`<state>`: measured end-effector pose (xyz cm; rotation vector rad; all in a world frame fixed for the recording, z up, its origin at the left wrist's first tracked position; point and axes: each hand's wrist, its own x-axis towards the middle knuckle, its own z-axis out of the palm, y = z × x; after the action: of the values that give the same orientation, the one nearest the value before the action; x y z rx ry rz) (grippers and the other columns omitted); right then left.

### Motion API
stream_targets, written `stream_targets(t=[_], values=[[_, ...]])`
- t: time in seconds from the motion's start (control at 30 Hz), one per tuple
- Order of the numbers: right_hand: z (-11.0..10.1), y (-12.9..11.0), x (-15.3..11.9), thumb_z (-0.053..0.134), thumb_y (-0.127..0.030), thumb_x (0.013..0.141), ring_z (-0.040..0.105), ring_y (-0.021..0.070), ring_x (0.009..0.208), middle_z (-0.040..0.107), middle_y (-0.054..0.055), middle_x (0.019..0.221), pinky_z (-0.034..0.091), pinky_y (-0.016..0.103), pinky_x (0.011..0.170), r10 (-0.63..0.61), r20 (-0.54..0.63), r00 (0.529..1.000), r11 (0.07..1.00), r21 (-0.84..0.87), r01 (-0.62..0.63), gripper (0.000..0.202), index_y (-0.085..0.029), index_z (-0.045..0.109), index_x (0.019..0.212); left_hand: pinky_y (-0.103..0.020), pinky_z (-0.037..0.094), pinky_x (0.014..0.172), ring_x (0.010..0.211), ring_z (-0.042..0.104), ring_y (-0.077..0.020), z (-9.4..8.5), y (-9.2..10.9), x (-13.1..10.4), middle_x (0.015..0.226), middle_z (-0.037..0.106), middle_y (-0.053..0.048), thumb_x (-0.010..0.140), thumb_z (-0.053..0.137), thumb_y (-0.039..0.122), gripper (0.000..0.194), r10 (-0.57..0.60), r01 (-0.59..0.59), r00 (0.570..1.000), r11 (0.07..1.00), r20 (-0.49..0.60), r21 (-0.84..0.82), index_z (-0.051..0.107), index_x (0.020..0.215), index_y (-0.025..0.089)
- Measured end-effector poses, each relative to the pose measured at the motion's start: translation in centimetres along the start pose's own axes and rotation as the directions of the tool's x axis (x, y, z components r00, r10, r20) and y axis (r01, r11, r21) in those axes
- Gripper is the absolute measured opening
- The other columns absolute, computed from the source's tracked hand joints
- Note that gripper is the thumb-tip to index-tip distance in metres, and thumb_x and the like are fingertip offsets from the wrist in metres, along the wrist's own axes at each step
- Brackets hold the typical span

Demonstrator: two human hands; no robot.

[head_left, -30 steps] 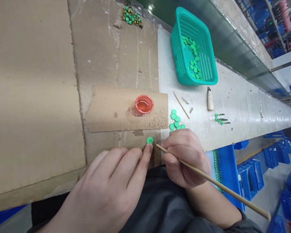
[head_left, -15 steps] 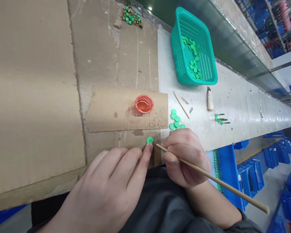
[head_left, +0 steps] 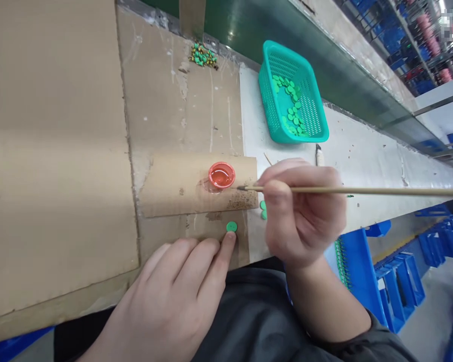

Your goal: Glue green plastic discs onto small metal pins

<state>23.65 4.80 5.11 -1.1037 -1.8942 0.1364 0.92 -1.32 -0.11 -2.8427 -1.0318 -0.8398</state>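
Note:
My left hand lies palm down at the table's front, its index fingertip pinning the lower edge of a round green button. Small dark holes show in the button. My right hand is closed around a slim wooden stick, held level. Its dark, fine tip points left, over the cardboard strip, just below and right of a small red cup with shiny liquid inside. Tiny dark specks are scattered under the tip. More green buttons are partly hidden behind my right hand.
A teal basket with several green discs stands at the back. A pile of green and gold pieces lies at the far edge. Large cardboard covers the left side. Blue bins stand beyond the table at right.
My right hand has carried the stick up and away from the button to the specks beside the red cup. My left index finger stays on the button. The camera view has shifted slightly.

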Motion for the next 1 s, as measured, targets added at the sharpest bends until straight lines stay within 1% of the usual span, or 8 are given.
stream_targets(t=[0.07, 0.1, 0.27, 0.5, 0.67, 0.73, 0.87, 1.0], values=[[1.1, 0.4, 0.8, 0.065, -0.020, 0.123, 0.076, 0.0206, 0.088, 0.075, 0.001, 0.098, 0.066, 0.043, 0.083, -0.007, -0.119, 0.993, 0.996, 0.093, 0.018, 0.010, -0.029, 0.066, 0.119, -0.047, 0.054, 0.089, 0.097, 0.066, -0.0284, 0.0, -0.1, 0.0, 0.110, 0.076, -0.011, 0.111, 0.059, 0.008, 0.042, 0.010, -0.010, 1.000, 1.000, -0.016, 0.007, 0.073, 0.151, 0.004], [1.6, 0.6, 1.0, 0.066, -0.022, 0.124, 0.076, 0.0197, 0.088, 0.075, 0.000, 0.098, 0.065, 0.042, 0.083, -0.005, -0.134, 0.991, 0.994, 0.109, 0.020, 0.011, -0.028, 0.067, 0.115, -0.047, 0.053, 0.089, 0.096, 0.066, -0.0284, 0.0, -0.1, 0.0, 0.109, 0.076, -0.011, 0.111, 0.059, 0.008, 0.041, 0.015, -0.015, 1.000, 1.000, -0.020, 0.007, 0.074, 0.149, 0.004], [2.7, 1.4, 1.0, 0.067, -0.021, 0.124, 0.076, 0.0180, 0.092, 0.078, 0.000, 0.101, 0.064, 0.040, 0.086, 0.004, -0.065, 0.998, 1.000, 0.019, -0.003, 0.013, -0.028, 0.066, 0.113, -0.048, 0.052, 0.092, 0.098, 0.064, -0.0293, -0.2, -0.1, 0.2, 0.111, 0.076, -0.010, 0.109, 0.062, 0.006, 0.042, -0.005, 0.005, 1.000, 1.000, -0.006, -0.016, 0.073, 0.149, 0.005], [2.5, 1.2, 1.1, 0.066, -0.021, 0.124, 0.076, 0.0193, 0.090, 0.075, 0.000, 0.101, 0.065, 0.042, 0.085, -0.019, -0.107, 0.994, 1.000, 0.021, 0.022, 0.011, -0.029, 0.066, 0.116, -0.047, 0.054, 0.090, 0.096, 0.065, -0.0280, -0.1, 0.0, 0.2, 0.109, 0.076, -0.010, 0.110, 0.061, 0.008, 0.041, -0.010, 0.010, 1.000, 1.000, -0.025, -0.006, 0.074, 0.149, 0.005], [0.8, 0.0, 0.0, 0.064, -0.025, 0.125, 0.077, 0.0222, 0.086, 0.075, 0.001, 0.096, 0.067, 0.046, 0.079, 0.007, -0.197, 0.980, 1.000, 0.013, -0.005, 0.008, -0.031, 0.069, 0.122, -0.048, 0.053, 0.091, 0.097, 0.066, -0.0293, 0.0, 0.0, 0.1, 0.111, 0.076, -0.011, 0.111, 0.059, 0.006, 0.046, 0.008, -0.008, 1.000, 1.000, -0.013, -0.006, 0.071, 0.155, 0.000], [0.1, -0.1, -0.9, 0.066, -0.023, 0.123, 0.077, 0.0216, 0.087, 0.076, 0.002, 0.097, 0.066, 0.045, 0.079, 0.058, -0.167, 0.984, 0.998, 0.014, -0.056, 0.008, -0.029, 0.070, 0.121, -0.048, 0.053, 0.090, 0.097, 0.065, -0.0287, 0.0, 0.1, 0.2, 0.110, 0.076, -0.011, 0.111, 0.059, 0.005, 0.045, -0.003, 0.003, 1.000, 1.000, -0.021, -0.016, 0.071, 0.155, 0.001], [-0.2, 0.5, -2.5, 0.068, -0.020, 0.121, 0.076, 0.0191, 0.092, 0.077, 0.002, 0.100, 0.065, 0.039, 0.083, 0.120, -0.022, 0.993, 0.992, 0.038, -0.119, 0.008, -0.026, 0.070, 0.116, -0.046, 0.051, 0.089, 0.095, 0.062, -0.0278, 0.0, 0.1, 0.2, 0.110, 0.076, -0.010, 0.112, 0.059, 0.004, 0.041, -0.022, 0.021, 0.999, 0.999, -0.041, -0.031, 0.073, 0.150, 0.004], [0.2, 1.0, -2.9, 0.070, -0.020, 0.121, 0.076, 0.0184, 0.093, 0.077, 0.001, 0.100, 0.064, 0.038, 0.084, 0.109, -0.041, 0.993, 0.994, 0.023, -0.108, 0.008, -0.025, 0.070, 0.115, -0.047, 0.051, 0.090, 0.096, 0.062, -0.0290, 0.0, 0.0, 0.1, 0.109, 0.075, -0.011, 0.112, 0.061, 0.006, 0.039, 0.002, -0.003, 1.000, 0.999, -0.029, -0.036, 0.073, 0.149, 0.003]])
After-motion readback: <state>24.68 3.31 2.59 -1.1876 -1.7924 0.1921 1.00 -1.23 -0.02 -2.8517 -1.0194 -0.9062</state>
